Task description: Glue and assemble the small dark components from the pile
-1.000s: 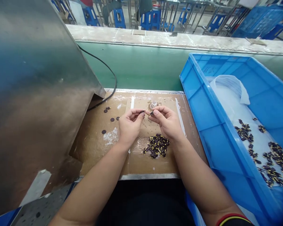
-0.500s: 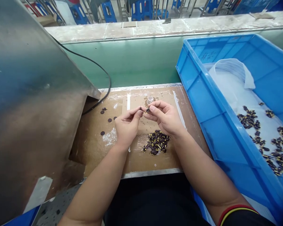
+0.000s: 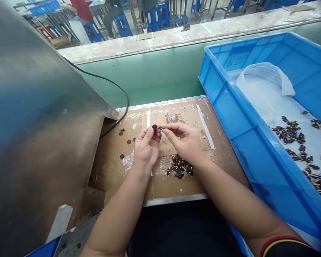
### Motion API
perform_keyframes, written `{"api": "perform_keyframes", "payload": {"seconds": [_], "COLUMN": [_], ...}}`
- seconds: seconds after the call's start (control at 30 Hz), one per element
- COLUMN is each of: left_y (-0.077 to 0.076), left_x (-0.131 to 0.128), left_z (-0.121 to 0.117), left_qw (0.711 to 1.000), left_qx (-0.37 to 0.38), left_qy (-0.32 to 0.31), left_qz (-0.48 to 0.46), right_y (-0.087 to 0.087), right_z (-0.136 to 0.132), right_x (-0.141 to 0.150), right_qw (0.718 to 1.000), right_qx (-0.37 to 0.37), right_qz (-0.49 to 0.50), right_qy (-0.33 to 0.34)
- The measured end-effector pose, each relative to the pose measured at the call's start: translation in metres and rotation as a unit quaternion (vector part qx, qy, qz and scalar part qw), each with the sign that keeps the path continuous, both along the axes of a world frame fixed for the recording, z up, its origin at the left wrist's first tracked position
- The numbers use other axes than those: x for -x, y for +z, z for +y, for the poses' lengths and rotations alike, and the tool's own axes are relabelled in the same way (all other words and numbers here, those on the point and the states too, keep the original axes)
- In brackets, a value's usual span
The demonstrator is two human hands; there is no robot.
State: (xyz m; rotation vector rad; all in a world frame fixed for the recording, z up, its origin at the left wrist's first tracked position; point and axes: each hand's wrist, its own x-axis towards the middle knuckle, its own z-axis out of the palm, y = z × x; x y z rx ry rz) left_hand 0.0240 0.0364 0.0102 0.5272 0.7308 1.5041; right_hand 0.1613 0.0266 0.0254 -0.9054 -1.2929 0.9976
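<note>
My left hand is closed in a pinch on a small dark round disc held above the cardboard mat. My right hand pinches a small dark part with a metal tip, its end right beside the disc. Both hands meet over the middle of the mat. Just below my right wrist lies a pile of small dark and yellow parts. A few loose dark discs lie on the mat left of my left hand.
A big blue crate at the right holds a white plastic bag and several more dark parts. A slanted steel machine cover fills the left. A black cable runs under it. A green conveyor belt lies behind the mat.
The camera has swung a little to the left and up. My hands stay together; the disc now shows clearly at my left fingertips, next to the part in my right.
</note>
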Motion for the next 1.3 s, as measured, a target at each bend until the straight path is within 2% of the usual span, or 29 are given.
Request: {"api": "perform_keyframes", "payload": {"seconds": [0.13, 0.47, 0.77, 0.9, 1.03, 1.1, 1.17, 1.3], "left_y": [0.001, -0.003, -0.007, -0.012, -0.008, -0.006, -0.008, -0.018], "left_x": [0.001, 0.002, 0.000, 0.000, 0.001, 0.001, 0.001, 0.001], "left_z": [0.000, 0.001, 0.000, -0.003, -0.010, -0.012, -0.010, 0.003], "left_qw": [1.000, 0.998, 0.985, 0.966, 0.924, 0.909, 0.908, 0.925], "left_qx": [-0.009, -0.045, -0.098, -0.127, -0.177, -0.193, -0.197, -0.196], "left_qy": [-0.001, -0.001, 0.044, 0.070, 0.086, 0.093, 0.088, 0.065], "left_qz": [0.009, 0.034, 0.132, 0.213, 0.329, 0.357, 0.360, 0.319], "right_y": [-0.002, -0.006, -0.004, -0.003, 0.000, 0.002, 0.003, 0.001], "right_z": [-0.003, -0.002, -0.003, -0.004, -0.004, -0.003, -0.002, 0.000], "right_x": [0.003, 0.003, -0.001, -0.002, -0.004, -0.005, -0.007, -0.011], "right_qw": [0.998, 0.996, 0.985, 0.978, 0.968, 0.964, 0.963, 0.963], "right_qx": [-0.039, -0.042, -0.097, -0.122, -0.148, -0.156, -0.153, -0.139], "right_qz": [-0.048, -0.075, -0.128, -0.150, -0.179, -0.192, -0.197, -0.202], "right_qy": [-0.024, -0.032, -0.059, -0.075, -0.091, -0.096, -0.098, -0.113]}}
